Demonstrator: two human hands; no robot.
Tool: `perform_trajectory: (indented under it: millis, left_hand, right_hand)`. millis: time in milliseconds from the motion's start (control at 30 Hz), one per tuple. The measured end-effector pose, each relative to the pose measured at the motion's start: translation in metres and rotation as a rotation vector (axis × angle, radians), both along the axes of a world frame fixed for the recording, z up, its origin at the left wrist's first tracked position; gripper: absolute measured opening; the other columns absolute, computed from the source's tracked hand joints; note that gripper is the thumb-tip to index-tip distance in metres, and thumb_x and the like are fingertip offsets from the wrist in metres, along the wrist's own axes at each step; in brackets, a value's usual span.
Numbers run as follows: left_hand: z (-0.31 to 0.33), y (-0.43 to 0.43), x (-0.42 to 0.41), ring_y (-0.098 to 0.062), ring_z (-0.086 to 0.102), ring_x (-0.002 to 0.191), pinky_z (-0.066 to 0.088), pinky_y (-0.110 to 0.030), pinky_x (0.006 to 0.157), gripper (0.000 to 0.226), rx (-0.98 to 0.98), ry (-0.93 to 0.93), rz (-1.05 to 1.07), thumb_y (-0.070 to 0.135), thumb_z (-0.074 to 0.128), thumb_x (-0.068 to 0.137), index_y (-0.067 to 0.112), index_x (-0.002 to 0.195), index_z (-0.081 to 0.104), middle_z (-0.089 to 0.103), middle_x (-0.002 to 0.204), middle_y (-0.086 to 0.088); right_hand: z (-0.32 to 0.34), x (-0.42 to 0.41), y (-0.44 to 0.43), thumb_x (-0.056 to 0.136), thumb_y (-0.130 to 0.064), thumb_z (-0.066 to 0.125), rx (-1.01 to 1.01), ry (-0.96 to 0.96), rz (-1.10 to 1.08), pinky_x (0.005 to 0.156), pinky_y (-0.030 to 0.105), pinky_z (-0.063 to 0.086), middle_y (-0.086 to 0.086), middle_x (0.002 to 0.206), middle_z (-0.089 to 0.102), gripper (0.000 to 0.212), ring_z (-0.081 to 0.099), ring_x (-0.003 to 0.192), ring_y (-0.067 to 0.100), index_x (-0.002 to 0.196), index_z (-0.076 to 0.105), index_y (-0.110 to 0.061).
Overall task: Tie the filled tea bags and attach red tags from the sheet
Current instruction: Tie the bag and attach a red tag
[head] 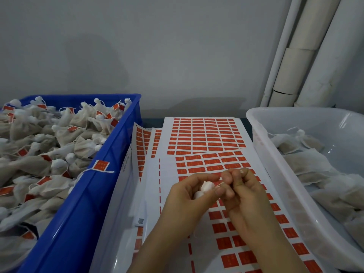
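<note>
Mid-tie here: my left hand (194, 191) grips the small white gauze tea bag (206, 187) by its gathered neck, above the white sheet of red rectangular tags (222, 164), while my right hand (239, 186) pinches its thin white string (219, 185). Next I'd cinch the knot, then peel a tag. Tag print's too blurry to read.

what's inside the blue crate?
The blue crate holds a heap of tied tea bags, many with red tags. The heap covers the crate's floor, so anything underneath is hidden.
</note>
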State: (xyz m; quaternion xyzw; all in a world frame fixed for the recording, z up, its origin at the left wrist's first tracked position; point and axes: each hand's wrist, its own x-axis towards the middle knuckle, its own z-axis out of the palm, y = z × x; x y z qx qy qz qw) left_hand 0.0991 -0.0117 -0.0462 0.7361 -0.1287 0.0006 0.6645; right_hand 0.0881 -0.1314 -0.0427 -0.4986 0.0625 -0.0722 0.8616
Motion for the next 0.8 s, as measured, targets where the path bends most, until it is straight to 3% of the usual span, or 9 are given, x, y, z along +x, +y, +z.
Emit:
perform_trajectory:
  millis: [100, 200, 300, 467, 567, 733, 800]
  left_hand:
    - [0.002, 0.003, 0.002, 0.014, 0.059, 0.089, 0.04, 0.003, 0.059, 0.014, -0.017, -0.021, 0.02, 0.048, 0.064, 0.063, 0.045, 0.075, 0.069, 0.067, 0.084, 0.032]
    - [0.002, 0.003, 0.001, 0.012, 0.06, 0.088, 0.041, 0.002, 0.057, 0.008, 0.001, -0.012, 0.018, 0.048, 0.068, 0.062, 0.053, 0.069, 0.069, 0.067, 0.082, 0.03]
    - [0.0, 0.002, 0.001, 0.01, 0.06, 0.086, 0.042, 0.0, 0.056, 0.014, 0.03, -0.014, 0.026, 0.035, 0.074, 0.073, 0.047, 0.068, 0.069, 0.067, 0.08, 0.028]
    - [-0.002, 0.007, 0.003, 0.007, 0.061, 0.077, 0.043, -0.003, 0.055, 0.006, 0.069, -0.014, 0.046, 0.033, 0.069, 0.08, 0.034, 0.076, 0.065, 0.065, 0.073, 0.025]
    - [-0.002, 0.005, 0.001, 0.01, 0.058, 0.067, 0.041, -0.003, 0.052, 0.009, 0.138, -0.002, -0.017, 0.036, 0.063, 0.085, 0.034, 0.077, 0.064, 0.062, 0.066, 0.027]
    - [-0.002, 0.009, 0.004, 0.003, 0.059, 0.067, 0.041, -0.002, 0.054, 0.024, 0.145, -0.001, 0.006, 0.031, 0.056, 0.09, 0.03, 0.067, 0.063, 0.064, 0.066, 0.017]
    - [-0.001, 0.011, 0.005, 0.005, 0.057, 0.062, 0.04, -0.002, 0.053, 0.027, 0.142, 0.007, -0.01, 0.029, 0.053, 0.09, 0.028, 0.064, 0.061, 0.062, 0.062, 0.016]
  right_hand:
    - [0.001, 0.002, -0.001, 0.097, -0.01, 0.036, 0.047, -0.03, -0.004, 0.071, 0.03, 0.045, 0.002, 0.058, 0.049, 0.027, 0.039, 0.043, 0.009, 0.075, 0.051, -0.011]
    - [0.004, 0.003, -0.005, 0.097, -0.005, 0.034, 0.063, -0.071, -0.019, 0.056, 0.02, 0.044, 0.0, 0.057, 0.049, 0.035, 0.039, 0.042, 0.007, 0.069, 0.052, -0.015]
    - [0.004, 0.003, -0.008, 0.097, -0.006, 0.034, 0.011, -0.094, -0.037, 0.049, 0.015, 0.042, -0.002, 0.056, 0.05, 0.047, 0.039, 0.042, 0.007, 0.059, 0.057, -0.023]
    - [0.003, -0.001, -0.007, 0.085, -0.028, 0.043, -0.112, -0.118, 0.003, 0.06, 0.021, 0.054, 0.005, 0.065, 0.06, 0.021, 0.051, 0.046, 0.012, 0.077, 0.058, -0.015]
    - [0.0, -0.001, -0.007, 0.079, -0.032, 0.045, -0.166, -0.09, 0.005, 0.058, 0.024, 0.055, 0.007, 0.065, 0.063, 0.025, 0.052, 0.043, 0.014, 0.085, 0.058, -0.012]
    - [0.002, 0.0, -0.005, 0.085, -0.03, 0.043, -0.18, -0.107, -0.001, 0.047, 0.016, 0.043, 0.004, 0.057, 0.047, 0.02, 0.039, 0.04, 0.009, 0.076, 0.048, -0.014]
    - [0.002, 0.0, -0.007, 0.094, -0.022, 0.039, -0.176, -0.126, -0.018, 0.046, 0.016, 0.04, 0.002, 0.056, 0.046, 0.027, 0.038, 0.041, 0.009, 0.069, 0.049, -0.018]
